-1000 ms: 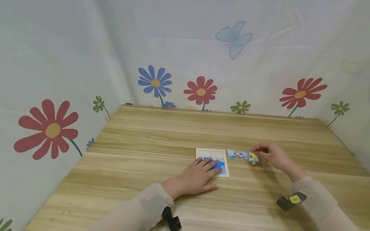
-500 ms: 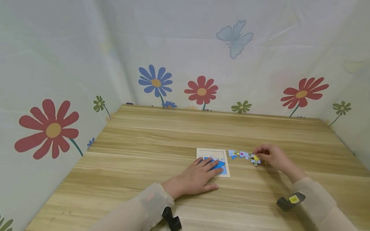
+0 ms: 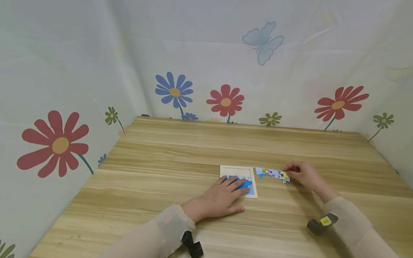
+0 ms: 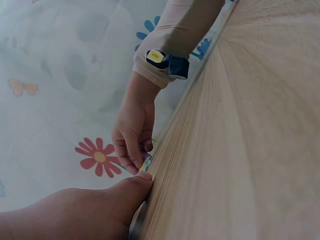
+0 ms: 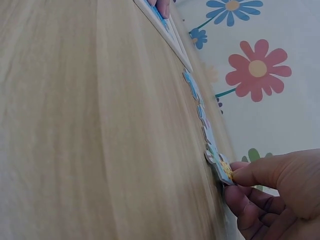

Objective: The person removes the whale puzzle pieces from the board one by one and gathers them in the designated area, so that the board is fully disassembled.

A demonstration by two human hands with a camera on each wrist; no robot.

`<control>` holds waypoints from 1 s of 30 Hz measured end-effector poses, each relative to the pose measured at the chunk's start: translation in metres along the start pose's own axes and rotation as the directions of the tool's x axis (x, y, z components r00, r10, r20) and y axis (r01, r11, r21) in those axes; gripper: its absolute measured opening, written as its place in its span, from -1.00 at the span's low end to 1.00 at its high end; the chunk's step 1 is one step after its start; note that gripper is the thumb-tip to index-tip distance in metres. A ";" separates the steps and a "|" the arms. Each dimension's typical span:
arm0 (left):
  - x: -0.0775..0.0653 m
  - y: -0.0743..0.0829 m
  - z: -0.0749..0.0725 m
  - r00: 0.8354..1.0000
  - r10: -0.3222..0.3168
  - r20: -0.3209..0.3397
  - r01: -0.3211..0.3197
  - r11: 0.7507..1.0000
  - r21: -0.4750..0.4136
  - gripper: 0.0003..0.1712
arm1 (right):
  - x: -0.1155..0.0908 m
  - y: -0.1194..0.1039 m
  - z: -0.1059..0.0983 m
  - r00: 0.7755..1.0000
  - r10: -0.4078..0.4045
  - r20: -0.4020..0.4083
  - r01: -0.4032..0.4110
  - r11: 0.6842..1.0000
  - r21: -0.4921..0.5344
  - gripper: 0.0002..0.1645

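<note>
My left hand [image 3: 217, 199] lies palm down with straight fingers over a small wooden puzzle frame [image 3: 238, 171]. Under and between those fingers show blue fitted pieces [image 3: 246, 184]; part of the picture is hidden. Right of the frame lies a row of light-blue jigsaw pieces [image 3: 260, 172] on the table. At the row's right end, the thumb and fingers of my right hand [image 3: 304, 175] pinch a puzzle piece with a yellow figure [image 5: 226, 170]. That piece is up against the middle piece [image 3: 274, 173], and whether the two interlock I cannot tell.
The wood-grain tabletop [image 3: 180, 147] stretches out around the puzzle. Behind it and at both sides hangs a pale cloth [image 3: 200, 53] printed with flowers and a butterfly. Black wrist cameras [image 3: 192, 245] are strapped to both sleeves.
Half a second ago the yellow-figured piece was drawn slightly right, with a gap beside the middle piece. Now my right hand has brought it back against the row. My left hand has stayed put.
</note>
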State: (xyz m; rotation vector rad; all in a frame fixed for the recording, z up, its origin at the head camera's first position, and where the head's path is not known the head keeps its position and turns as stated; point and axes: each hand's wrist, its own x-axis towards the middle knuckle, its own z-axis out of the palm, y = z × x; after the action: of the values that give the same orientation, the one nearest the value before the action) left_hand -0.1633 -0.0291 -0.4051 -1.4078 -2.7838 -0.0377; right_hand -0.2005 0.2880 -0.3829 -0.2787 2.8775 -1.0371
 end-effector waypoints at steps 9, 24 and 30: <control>0.000 0.000 0.000 1.000 0.002 -0.005 -0.002 1.000 0.003 -0.30 | 0.001 0.002 0.000 1.000 0.005 -0.012 -0.006 1.000 -0.021 -0.85; 0.000 0.000 0.002 1.000 0.004 -0.011 -0.003 1.000 0.014 -0.30 | 0.001 0.000 0.005 0.999 -0.046 -0.030 0.042 0.994 -0.104 -0.81; 0.000 0.000 0.001 1.000 0.003 -0.013 -0.003 1.000 0.016 -0.30 | 0.002 -0.001 0.006 0.999 -0.040 -0.032 0.036 0.992 -0.120 -0.83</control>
State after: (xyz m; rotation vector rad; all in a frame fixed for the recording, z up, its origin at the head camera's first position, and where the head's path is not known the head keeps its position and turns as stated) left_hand -0.1636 -0.0292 -0.4065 -1.4025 -2.7651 -0.0244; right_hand -0.2017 0.2830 -0.3872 -0.3277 2.9822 -0.8849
